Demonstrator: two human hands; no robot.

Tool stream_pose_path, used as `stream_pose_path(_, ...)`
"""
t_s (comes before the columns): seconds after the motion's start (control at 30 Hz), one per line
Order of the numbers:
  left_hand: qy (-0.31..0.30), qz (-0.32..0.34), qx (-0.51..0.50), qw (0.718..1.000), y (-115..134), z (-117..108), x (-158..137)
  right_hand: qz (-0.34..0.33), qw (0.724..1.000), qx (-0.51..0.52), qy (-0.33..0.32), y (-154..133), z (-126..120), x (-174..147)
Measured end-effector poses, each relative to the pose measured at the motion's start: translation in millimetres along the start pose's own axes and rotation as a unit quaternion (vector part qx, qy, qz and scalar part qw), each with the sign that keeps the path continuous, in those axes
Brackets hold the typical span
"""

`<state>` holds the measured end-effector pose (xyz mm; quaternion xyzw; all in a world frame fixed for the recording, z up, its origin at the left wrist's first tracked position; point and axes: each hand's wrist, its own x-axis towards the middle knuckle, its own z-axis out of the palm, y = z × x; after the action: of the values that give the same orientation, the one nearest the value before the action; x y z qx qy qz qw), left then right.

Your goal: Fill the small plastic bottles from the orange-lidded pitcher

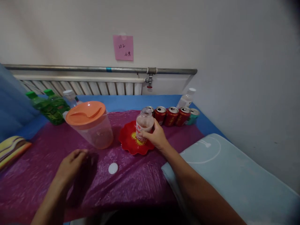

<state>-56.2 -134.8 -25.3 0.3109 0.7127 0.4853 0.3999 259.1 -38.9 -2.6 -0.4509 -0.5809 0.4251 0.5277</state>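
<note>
Right-hand fingers [157,126] around the uncapped bottle [143,123]

A plain, homelike room, with wall radiator [81,79] and purple plastic sheet [138,181].

Room lies open before the red plate [126,139]; the pitcher [99,135] blocks its left, cans [172,117] its right rear.
</note>
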Motion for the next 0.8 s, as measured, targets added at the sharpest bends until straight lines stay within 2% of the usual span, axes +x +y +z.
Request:
stream_pose_path(0.1, -0.101, 0.036, 0.144, 0.984, -4.8, 14.8, -30.2, 0.005, 1.0, 0.002, -0.003, 0.0, 1.1, -0.9)
stream_pose_path(0.13, -0.148, 0.067, 0.207, 0.965, -4.2, 23.2, -37.7, 0.005, 1.0, 0.002, -0.004, 0.1, 1.3, -1.3)
stream_pose_path(0.2, -0.215, 0.126, 0.339, 0.907, -1.8, 40.0, -48.1, 0.005, 1.0, 0.002, -0.003, 0.8, 1.4, -1.8)
stream_pose_path(0.27, -0.237, 0.145, 0.425, 0.862, 0.4, 52.4, -53.1, 0.006, 1.0, -0.001, -0.002, 1.9, 0.8, -1.6)
stream_pose_path(0.33, -0.235, 0.142, 0.457, 0.846, 0.9, 58.9, -54.4, 0.006, 1.0, -0.004, -0.002, 3.4, -0.3, -1.0)
stream_pose_path(0.43, -0.247, 0.145, 0.468, 0.836, -2.4, 60.5, -52.4, 0.003, 1.0, -0.011, -0.003, 4.9, -1.7, -0.7)
stream_pose_path(0.5, -0.248, 0.144, 0.455, 0.843, -4.9, 58.9, -49.6, 0.008, 1.0, -0.018, -0.007, 5.0, -1.6, -1.5)
stream_pose_path(0.6, -0.211, 0.126, 0.38, 0.892, -0.2, 55.7, -44.2, 0.004, 0.999, -0.025, -0.022, 3.8, 0.4, -4.1)
stream_pose_path(0.7, -0.138, 0.113, 0.256, 0.95, 20.8, 54.2, -40.3, -0.015, 0.999, -0.029, -0.037, 2.9, 3.5, -6.9)
stream_pose_path(0.8, -0.086, 0.142, 0.145, 0.976, 50.4, 58.2, -40.3, -0.028, 0.997, -0.053, -0.052, 2.8, 6.0, -9.5)
